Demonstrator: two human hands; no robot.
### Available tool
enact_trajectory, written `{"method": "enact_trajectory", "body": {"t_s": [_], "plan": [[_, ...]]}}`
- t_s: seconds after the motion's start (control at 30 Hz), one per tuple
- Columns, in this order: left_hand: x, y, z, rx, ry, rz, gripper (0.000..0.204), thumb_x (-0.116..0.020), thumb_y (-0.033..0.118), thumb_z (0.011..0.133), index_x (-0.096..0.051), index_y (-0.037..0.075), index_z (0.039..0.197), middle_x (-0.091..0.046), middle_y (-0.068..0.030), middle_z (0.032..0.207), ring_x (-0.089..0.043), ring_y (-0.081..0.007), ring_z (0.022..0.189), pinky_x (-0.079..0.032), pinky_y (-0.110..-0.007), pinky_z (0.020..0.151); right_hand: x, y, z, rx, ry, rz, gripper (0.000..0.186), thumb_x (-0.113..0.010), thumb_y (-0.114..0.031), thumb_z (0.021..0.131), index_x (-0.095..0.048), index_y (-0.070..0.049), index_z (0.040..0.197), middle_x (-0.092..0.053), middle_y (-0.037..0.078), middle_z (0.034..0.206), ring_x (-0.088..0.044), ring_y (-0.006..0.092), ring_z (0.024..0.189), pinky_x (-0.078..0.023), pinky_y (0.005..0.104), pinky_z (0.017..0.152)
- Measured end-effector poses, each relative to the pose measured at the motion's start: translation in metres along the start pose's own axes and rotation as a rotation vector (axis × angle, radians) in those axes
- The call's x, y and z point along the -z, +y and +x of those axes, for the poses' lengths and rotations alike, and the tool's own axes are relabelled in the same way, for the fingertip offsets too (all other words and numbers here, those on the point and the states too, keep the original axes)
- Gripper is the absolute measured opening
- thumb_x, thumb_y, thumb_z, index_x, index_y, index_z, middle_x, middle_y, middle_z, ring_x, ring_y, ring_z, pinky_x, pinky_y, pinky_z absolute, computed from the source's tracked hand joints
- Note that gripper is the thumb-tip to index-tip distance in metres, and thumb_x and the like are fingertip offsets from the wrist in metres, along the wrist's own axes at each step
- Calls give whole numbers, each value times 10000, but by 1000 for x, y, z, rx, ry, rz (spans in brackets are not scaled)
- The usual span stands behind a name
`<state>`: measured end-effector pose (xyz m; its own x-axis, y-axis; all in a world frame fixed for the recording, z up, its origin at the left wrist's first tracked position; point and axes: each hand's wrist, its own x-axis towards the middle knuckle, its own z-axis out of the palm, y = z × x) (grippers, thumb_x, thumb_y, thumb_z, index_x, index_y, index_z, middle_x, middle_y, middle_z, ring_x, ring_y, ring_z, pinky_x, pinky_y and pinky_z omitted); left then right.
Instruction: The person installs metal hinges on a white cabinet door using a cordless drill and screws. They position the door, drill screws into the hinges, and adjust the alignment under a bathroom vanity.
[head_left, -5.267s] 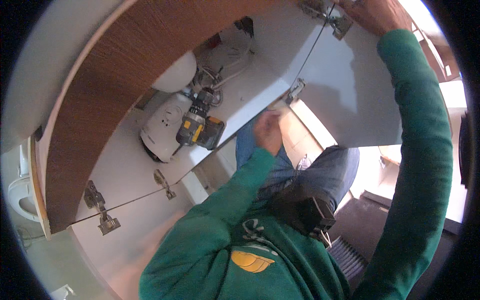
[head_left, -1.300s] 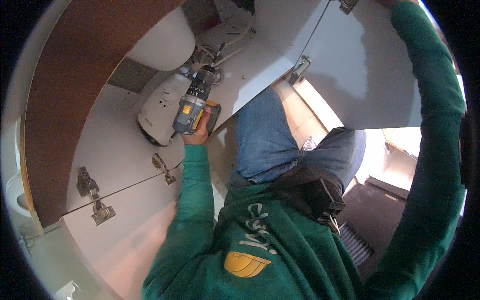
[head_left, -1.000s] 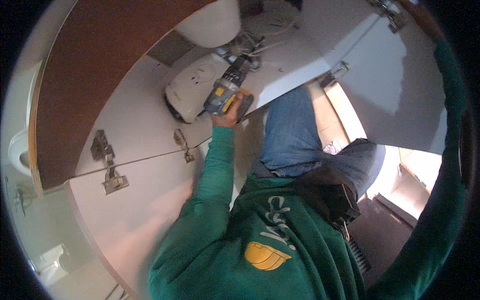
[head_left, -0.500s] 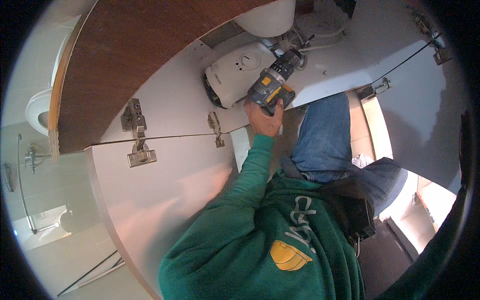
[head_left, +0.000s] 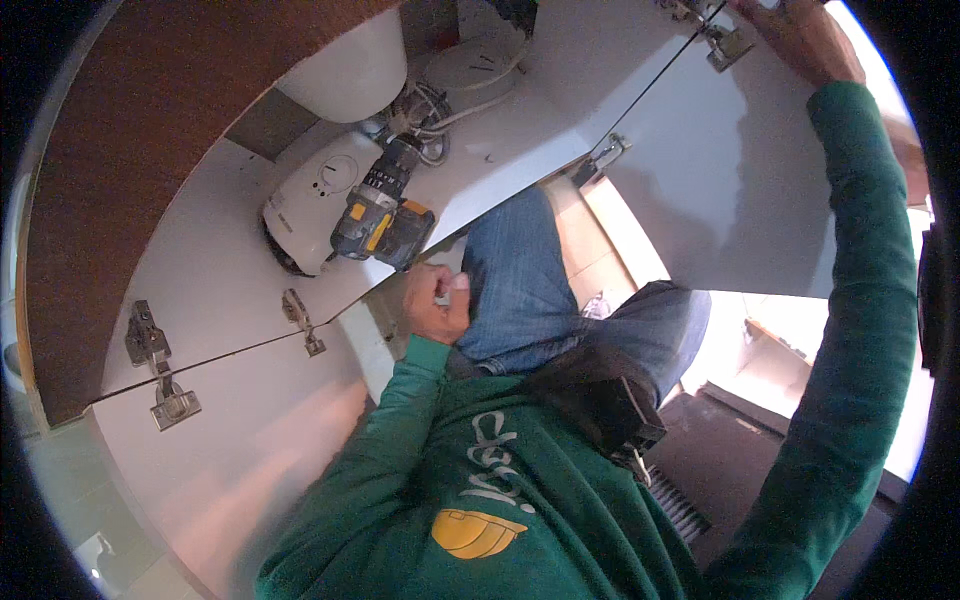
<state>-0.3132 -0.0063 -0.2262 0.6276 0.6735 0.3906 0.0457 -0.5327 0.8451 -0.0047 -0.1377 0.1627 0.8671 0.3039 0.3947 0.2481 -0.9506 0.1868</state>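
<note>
My left hand [head_left: 435,300] is just below the cordless drill [head_left: 380,215], off it, with its fingers curled; whether they hold anything is unclear. The black, grey and yellow drill lies beside a small white appliance with a dial [head_left: 305,205] on the white cabinet shelf [head_left: 500,180]. My right hand [head_left: 805,40] is raised at the upper edge of the open grey cabinet door [head_left: 750,180], gripping it beside a metal hinge [head_left: 728,45].
Above the shelf are a white rounded basin [head_left: 345,70], pipes and hoses [head_left: 420,110]. A dark wood panel [head_left: 130,140] curves on the left, above a white board with hinges [head_left: 230,440]. My jeans-clad legs [head_left: 510,290] extend under the shelf.
My left hand has let go of the drill and moved just below it. My right hand is back in view at the door's top. The view has swung back rightward.
</note>
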Motion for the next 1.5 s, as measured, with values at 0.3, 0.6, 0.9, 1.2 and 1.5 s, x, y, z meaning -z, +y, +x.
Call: {"method": "enact_trajectory", "body": {"t_s": [0.3,0.6,0.9,1.2,1.5], "plan": [[-216,-37,74,1074,-615,-815,420,-565,495,1031,-676,91,1064,-649,-42,938,-605,-193,794,-582,-361,708,-59,46,63,178,-27,-39,745,-647,-686,898,-727,26,1104,-726,289,885,-746,419,897,-578,516,839],[-316,-50,50,1370,-503,-995,598,-450,648,1016,-571,174,1360,-643,-71,1263,-629,-270,1017,-604,-524,817,-29,23,30,225,-13,36,639,-678,-574,935,-673,-2,1221,-715,237,815,-749,387,865,-577,510,806],[-362,-66,83,1291,-174,-1322,467,-543,460,1025,-526,235,1433,-561,-4,1399,-538,-233,1259,-463,-567,932,-38,23,27,332,240,117,723,-716,-622,888,-707,83,728,-666,219,628,-722,327,627,-568,475,614],[-370,-50,111,1351,-76,-1209,587,-706,643,894,-670,134,1184,-678,-65,1119,-638,-271,1032,-532,-507,798,-26,17,22,228,129,117,645,-701,-597,915,-739,11,703,-664,146,594,-690,258,565,-579,438,603],[-403,-88,115,1455,-158,-1077,512,-642,751,862,-660,296,1096,-671,24,1000,-560,-222,891,-467,-471,756,-5,8,23,88,-160,75,565,-670,-576,921,-781,-23,937,-759,209,950,-746,377,945,-582,488,864]]}}
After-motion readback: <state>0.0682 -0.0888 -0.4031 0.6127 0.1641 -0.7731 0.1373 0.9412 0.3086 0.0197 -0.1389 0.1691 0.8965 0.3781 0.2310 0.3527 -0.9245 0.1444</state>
